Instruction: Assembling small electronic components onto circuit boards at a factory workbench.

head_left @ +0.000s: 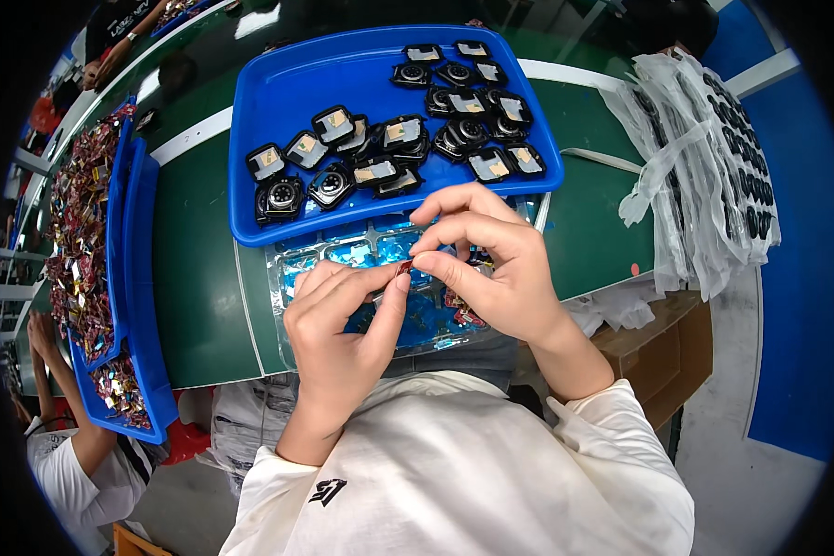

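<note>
In front of my chest, both hands meet over a small dark-red part (405, 267). My left hand (338, 315) pinches it between thumb and forefinger. The thumb and forefinger of my right hand (500, 264) close on its other end, while the remaining fingers curl above. Its exact kind is too small to make out. Beneath my hands lies a clear compartment tray (283, 326) with shiny blue film pieces and, by my right wrist, several red parts (463, 312). Just beyond stands a blue tray (283, 88) of black smartwatch casings (403, 132), partly overlapping the clear tray.
At the left, blue bins (139, 199) hold heaps of small red and gold parts (88, 232). Clear plastic sheets with rows of black pieces (737, 148) stand at the right on the green table (199, 278). Below is a cardboard box (663, 361). A co-worker's arm (56, 371) shows lower left.
</note>
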`<move>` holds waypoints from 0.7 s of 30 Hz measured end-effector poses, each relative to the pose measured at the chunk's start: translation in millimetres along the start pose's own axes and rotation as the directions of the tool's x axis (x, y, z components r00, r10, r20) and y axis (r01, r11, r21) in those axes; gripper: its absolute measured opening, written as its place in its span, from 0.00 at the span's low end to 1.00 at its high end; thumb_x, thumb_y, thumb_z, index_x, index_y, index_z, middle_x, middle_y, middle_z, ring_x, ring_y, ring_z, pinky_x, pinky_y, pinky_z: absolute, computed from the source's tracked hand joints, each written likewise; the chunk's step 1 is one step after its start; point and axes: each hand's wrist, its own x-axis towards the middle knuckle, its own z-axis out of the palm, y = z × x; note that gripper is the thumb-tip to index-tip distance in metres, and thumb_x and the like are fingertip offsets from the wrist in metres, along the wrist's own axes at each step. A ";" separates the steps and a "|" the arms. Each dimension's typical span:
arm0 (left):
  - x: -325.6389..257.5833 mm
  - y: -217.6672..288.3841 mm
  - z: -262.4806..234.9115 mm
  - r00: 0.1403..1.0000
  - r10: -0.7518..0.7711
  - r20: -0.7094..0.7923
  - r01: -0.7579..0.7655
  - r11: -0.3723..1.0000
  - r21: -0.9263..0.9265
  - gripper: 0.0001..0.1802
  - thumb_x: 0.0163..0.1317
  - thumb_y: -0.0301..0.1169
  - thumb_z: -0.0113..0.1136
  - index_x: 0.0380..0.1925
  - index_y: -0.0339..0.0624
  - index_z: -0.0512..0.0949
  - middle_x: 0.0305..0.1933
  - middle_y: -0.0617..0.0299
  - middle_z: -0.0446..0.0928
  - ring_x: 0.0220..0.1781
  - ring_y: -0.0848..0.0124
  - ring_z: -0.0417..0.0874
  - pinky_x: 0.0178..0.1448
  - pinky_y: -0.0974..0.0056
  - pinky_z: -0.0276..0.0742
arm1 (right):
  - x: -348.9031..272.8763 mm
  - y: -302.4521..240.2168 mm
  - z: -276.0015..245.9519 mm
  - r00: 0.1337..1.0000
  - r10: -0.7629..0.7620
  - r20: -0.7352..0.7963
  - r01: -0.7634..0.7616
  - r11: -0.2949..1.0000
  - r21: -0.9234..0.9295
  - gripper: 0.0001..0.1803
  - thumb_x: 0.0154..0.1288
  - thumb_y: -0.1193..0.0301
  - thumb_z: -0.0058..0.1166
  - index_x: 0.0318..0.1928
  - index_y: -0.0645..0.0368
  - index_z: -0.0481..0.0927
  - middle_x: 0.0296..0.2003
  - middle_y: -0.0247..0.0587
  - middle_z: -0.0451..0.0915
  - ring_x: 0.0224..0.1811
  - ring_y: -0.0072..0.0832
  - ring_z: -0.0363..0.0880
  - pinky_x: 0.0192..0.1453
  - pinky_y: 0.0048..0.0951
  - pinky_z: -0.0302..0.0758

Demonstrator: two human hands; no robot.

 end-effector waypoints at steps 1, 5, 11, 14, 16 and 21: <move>-0.8 0.8 -1.2 0.995 -0.090 0.045 0.095 0.990 -0.106 0.07 0.45 0.22 0.70 0.28 0.39 0.84 0.26 0.63 0.81 0.31 0.70 0.77 0.34 0.67 0.67 | 1.1 0.8 0.0 0.989 -0.148 -0.001 0.147 0.987 -0.069 0.03 0.57 0.77 0.61 0.32 0.62 0.82 0.37 0.40 0.80 0.36 0.18 0.76 0.36 0.18 0.72; 7.0 0.6 -6.2 0.992 0.014 0.127 0.015 0.975 -0.222 0.06 0.45 0.22 0.70 0.27 0.40 0.85 0.26 0.63 0.81 0.30 0.71 0.75 0.34 0.68 0.66 | 2.8 3.3 -8.7 0.978 -0.152 0.140 0.148 0.988 0.036 0.04 0.60 0.77 0.59 0.34 0.64 0.82 0.41 0.42 0.79 0.40 0.22 0.76 0.40 0.19 0.73; 5.3 -4.2 -7.3 0.983 -0.051 0.174 0.107 0.938 -0.329 0.06 0.47 0.22 0.70 0.27 0.39 0.85 0.27 0.61 0.81 0.29 0.72 0.75 0.35 0.70 0.66 | -0.4 3.5 -6.0 0.951 0.139 0.274 -0.269 0.811 0.520 0.07 0.63 0.75 0.58 0.37 0.67 0.81 0.41 0.40 0.80 0.41 0.22 0.77 0.41 0.20 0.75; 1.1 -5.8 -7.6 0.964 -0.149 0.219 0.231 0.877 -0.422 0.07 0.48 0.22 0.70 0.30 0.37 0.84 0.27 0.62 0.81 0.30 0.75 0.75 0.35 0.72 0.65 | -2.3 0.2 -4.3 0.978 0.136 0.159 -0.190 0.897 0.399 0.07 0.62 0.74 0.59 0.39 0.65 0.81 0.41 0.39 0.80 0.40 0.20 0.77 0.40 0.20 0.74; -0.2 -3.4 -8.0 0.956 -0.163 0.245 0.261 0.855 -0.448 0.09 0.50 0.21 0.69 0.33 0.35 0.83 0.27 0.62 0.81 0.30 0.77 0.75 0.35 0.74 0.64 | -7.2 -0.8 -5.8 0.999 0.030 0.013 -0.032 0.975 0.222 0.09 0.59 0.74 0.61 0.41 0.63 0.82 0.41 0.39 0.80 0.40 0.21 0.77 0.40 0.21 0.73; -1.0 0.5 -2.5 0.912 -0.366 0.187 0.403 0.703 -0.587 0.16 0.54 0.19 0.66 0.43 0.33 0.76 0.28 0.62 0.79 0.32 0.80 0.74 0.37 0.74 0.66 | -12.6 -9.7 -4.5 0.967 -0.238 0.089 0.244 0.969 -0.052 0.12 0.48 0.78 0.67 0.36 0.61 0.83 0.36 0.38 0.79 0.37 0.25 0.76 0.38 0.24 0.73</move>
